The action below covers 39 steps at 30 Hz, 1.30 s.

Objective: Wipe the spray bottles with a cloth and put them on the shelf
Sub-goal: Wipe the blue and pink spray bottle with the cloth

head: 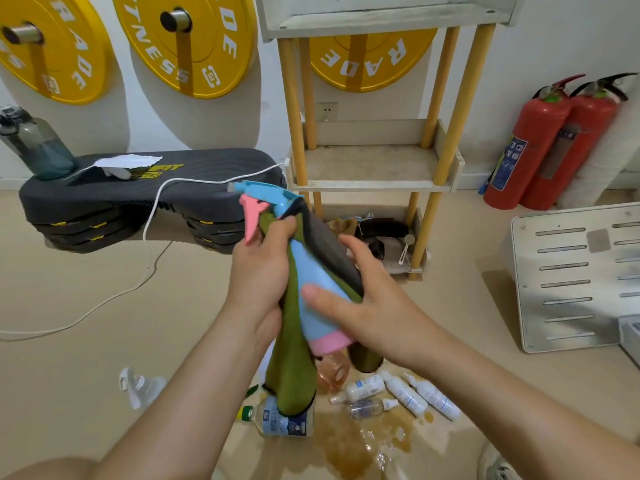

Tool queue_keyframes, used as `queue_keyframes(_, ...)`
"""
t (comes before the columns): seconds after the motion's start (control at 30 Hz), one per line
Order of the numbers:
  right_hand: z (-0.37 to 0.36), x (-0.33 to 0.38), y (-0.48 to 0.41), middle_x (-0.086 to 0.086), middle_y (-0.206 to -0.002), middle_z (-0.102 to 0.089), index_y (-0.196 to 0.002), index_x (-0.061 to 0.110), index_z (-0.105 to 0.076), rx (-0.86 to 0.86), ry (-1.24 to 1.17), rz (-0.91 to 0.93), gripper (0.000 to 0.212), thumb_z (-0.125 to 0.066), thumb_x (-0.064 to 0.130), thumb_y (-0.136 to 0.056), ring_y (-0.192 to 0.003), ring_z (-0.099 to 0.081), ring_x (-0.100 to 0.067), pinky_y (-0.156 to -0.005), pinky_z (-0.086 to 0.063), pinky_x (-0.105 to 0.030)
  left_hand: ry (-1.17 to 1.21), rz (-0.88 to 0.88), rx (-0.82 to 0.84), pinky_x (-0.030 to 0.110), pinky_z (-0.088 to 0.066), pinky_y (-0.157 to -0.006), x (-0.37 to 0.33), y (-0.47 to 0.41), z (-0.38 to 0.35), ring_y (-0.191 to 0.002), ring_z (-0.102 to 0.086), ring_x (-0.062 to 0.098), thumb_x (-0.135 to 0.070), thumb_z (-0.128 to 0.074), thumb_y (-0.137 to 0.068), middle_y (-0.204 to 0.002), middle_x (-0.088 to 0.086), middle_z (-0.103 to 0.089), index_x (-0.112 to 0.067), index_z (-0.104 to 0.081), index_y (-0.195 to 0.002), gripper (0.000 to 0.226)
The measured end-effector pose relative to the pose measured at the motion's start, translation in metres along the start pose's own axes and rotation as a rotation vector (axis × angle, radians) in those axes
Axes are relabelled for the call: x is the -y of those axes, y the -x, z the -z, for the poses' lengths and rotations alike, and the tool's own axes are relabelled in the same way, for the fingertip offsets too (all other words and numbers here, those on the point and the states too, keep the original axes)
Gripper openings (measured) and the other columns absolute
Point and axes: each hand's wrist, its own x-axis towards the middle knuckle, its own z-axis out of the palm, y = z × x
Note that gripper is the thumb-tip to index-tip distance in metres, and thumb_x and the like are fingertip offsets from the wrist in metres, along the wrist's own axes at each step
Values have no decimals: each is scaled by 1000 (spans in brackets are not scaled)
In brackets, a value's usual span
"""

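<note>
gripping spray bottle [317,313] between left hand [259,275], right hand [367,303].

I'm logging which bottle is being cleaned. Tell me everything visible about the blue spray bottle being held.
The spray bottle looks plastic: light blue body and head, pink trigger, pink band at the base. It is held in mid-air, tilted, nozzle up and leftward. The left hand grips its neck through a green cloth that partly wraps it; the right hand holds the lower body, thumb across the front.
</note>
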Motion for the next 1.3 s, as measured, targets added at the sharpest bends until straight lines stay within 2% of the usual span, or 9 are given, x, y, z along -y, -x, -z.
queue_keyframes(0.13,-2,-6,3,25,-116,-58,-131,54,-35,-47,98,19,83,-85,49,-65,-102,-61,1,-84,-57,-34,51,-15,-23,31,-58,-65,3,0,1,-69,-70,18,-23,-61,-95,-78,4,-74,-14,-71,-94,14)
queue_keyframes(0.27,-2,-9,-5,22,-101,-65,-123,52,-39,-164,177,23,70,-80,33,-69,-88,-65,-1,-76,-58,-37,-196,-116,211,28,-58,-81,14,5,-4,-95,-71,10,-21,-51,-101,-107,-3,-74,-27,-61,-124,25)
queue_keyframes(0.4,8,-13,-11,21,-98,-70,-134,44,-39,-172,233,-31,81,-78,27,-65,-89,-67,-3,-77,-58,-37,-345,-85,403,38,-54,-85,22,15,-1,-106,-68,18,-20,-46,-101,-117,2,-70,-30,-58,-127,30)
queue_keyframes(0.53,13,-10,-10,13,-114,-72,-131,34,-51,-53,-278,-195,67,-85,22,-75,-100,-71,-11,-83,-59,-32,40,91,384,40,-52,-97,9,15,11,-111,-68,22,-28,-41,-103,-115,7,-73,-12,-67,-120,35)
queue_keyframes(0.7,22,6,-8,-11,-102,-75,-114,10,-68,162,-680,-238,43,-75,22,-73,-88,-74,-23,-72,-61,-34,339,217,440,45,-41,-110,-5,2,25,-126,-57,30,-48,-33,-102,-134,15,-62,-7,-57,-135,58)
queue_keyframes(0.87,31,5,-7,-12,-101,-75,-98,16,-80,402,-859,-249,62,-99,36,-42,-90,-73,-23,-72,-60,-34,295,90,492,42,-47,-106,-10,0,27,-115,-62,23,-26,-55,-92,-132,10,-64,-14,-54,-136,46)
queue_keyframes(1.0,33,4,-5,-11,-103,-75,-100,13,-79,547,-906,-240,62,-99,34,-46,-92,-73,-21,-74,-60,-31,200,96,542,38,-57,-87,-17,2,27,-93,-69,24,-32,-64,-83,-111,17,-70,-2,-65,-116,45)
queue_keyframes(1.17,29,5,-5,-4,-126,-68,-125,17,-64,662,-482,-184,54,-80,34,-76,-116,-65,-19,-95,-53,-30,-32,201,747,29,-59,-65,-22,-2,35,-71,-70,22,-29,-71,-78,-85,11,-73,-14,-78,-85,18)
queue_keyframes(1.3,31,10,-6,20,-107,-73,-111,31,-64,597,61,-196,40,-81,15,-79,-99,-66,5,-86,-50,-12,-336,-18,642,32,-56,-72,-12,-3,30,-76,-66,21,-29,-78,-53,-90,10,-72,-9,-71,-99,51)
